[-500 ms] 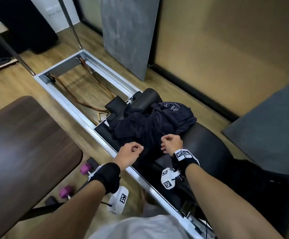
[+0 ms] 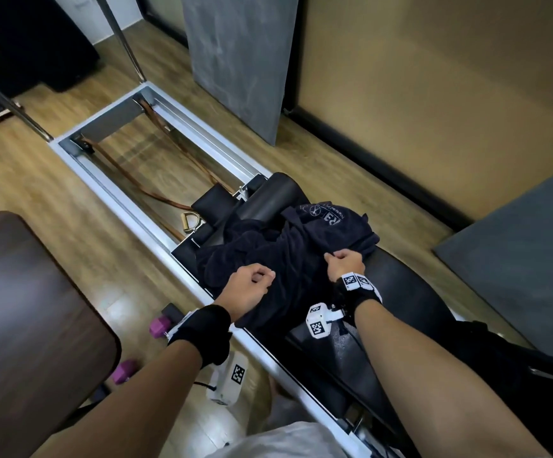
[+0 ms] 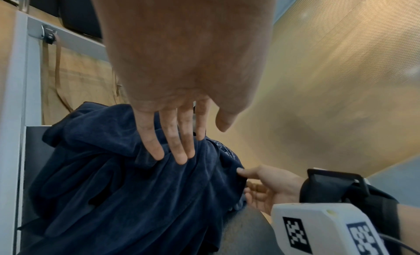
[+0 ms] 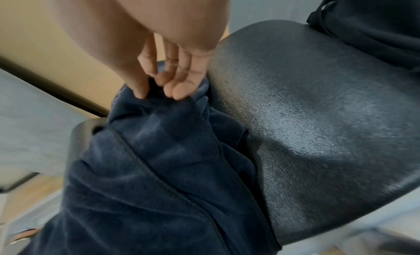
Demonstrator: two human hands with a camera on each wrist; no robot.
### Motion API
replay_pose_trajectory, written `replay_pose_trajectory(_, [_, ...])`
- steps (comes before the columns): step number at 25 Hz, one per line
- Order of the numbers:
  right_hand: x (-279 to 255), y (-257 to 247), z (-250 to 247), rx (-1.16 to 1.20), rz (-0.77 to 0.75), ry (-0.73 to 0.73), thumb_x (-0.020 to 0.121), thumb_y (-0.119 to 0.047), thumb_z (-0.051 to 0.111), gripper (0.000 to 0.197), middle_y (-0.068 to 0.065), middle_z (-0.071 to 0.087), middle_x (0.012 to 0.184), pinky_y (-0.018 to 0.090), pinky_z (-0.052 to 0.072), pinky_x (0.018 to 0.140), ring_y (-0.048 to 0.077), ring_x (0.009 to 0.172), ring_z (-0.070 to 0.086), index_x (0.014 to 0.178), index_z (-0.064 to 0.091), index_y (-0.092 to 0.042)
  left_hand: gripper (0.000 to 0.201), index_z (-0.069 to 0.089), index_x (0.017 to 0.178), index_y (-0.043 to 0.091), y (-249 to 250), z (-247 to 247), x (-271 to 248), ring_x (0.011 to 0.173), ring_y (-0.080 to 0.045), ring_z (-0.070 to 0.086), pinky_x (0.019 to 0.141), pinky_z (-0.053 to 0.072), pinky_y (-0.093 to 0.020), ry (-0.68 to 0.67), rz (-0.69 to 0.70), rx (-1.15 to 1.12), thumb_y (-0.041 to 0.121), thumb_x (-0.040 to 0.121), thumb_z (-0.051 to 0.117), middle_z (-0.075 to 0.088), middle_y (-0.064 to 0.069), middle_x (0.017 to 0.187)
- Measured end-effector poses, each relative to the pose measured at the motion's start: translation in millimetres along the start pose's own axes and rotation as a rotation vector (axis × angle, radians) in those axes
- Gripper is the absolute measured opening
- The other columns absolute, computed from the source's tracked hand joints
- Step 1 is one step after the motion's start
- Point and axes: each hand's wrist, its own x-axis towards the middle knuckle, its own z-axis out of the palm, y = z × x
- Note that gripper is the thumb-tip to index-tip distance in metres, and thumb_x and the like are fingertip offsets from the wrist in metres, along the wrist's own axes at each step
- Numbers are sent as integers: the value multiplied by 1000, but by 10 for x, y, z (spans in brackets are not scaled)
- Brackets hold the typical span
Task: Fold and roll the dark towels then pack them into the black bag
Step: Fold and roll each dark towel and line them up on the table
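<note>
While both forearms reach forward over the padded black carriage (image 2: 410, 292) of a Pilates reformer, a heap of dark navy towels (image 2: 268, 249) lies crumpled on its far half, against the black shoulder rests (image 2: 268, 196). One towel in the heap shows white printed lettering facing up at the far right. The right hand (image 2: 346, 264) is curled, and the right wrist view shows its thumb and fingertips (image 4: 179, 93) pinching a gathered fold of the towel edge just above the pebbled black padding (image 4: 318, 115). The left hand (image 2: 250, 282) looks loosely fisted from the head view; in the left wrist view its fingers (image 3: 168, 142) point down nearly straight, tips touching a ridge of the navy fabric (image 3: 125, 187), and whether they actually grip cloth cannot be told. The two hands are near each other, apart, the left at the side of the heap beside the silver frame rail (image 2: 130, 206). A black bag (image 2: 513, 368) sits at the near right end of the carriage. Brown straps (image 2: 126, 170) lie inside the open frame. Purple dumbbells (image 2: 159, 327) rest on the wooden floor by a dark brown table (image 2: 27, 325).
</note>
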Motion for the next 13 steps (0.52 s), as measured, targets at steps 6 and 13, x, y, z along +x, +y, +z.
replay_pose_trajectory(6, [-49, -302, -295, 430, -237, -123, 95, -27, 75, 23, 3, 64, 82, 37, 51, 77, 17, 80, 59, 88, 72, -6, 25, 67, 125, 24, 222, 37, 34, 106, -15, 71, 93, 53, -21, 21, 28, 10, 37, 103, 65, 73, -3, 112])
replay_pose_trajectory(13, [-901, -627, -627, 511, -461, -508, 90, -16, 77, 17, 6, 61, 87, 28, 49, 62, 20, 79, 58, 83, 65, -6, 82, 34, 162, 34, 816, 95, -286, 139, -3, 48, 116, 44, -33, 28, 304, -72, 49, 93, 76, 53, 10, 150])
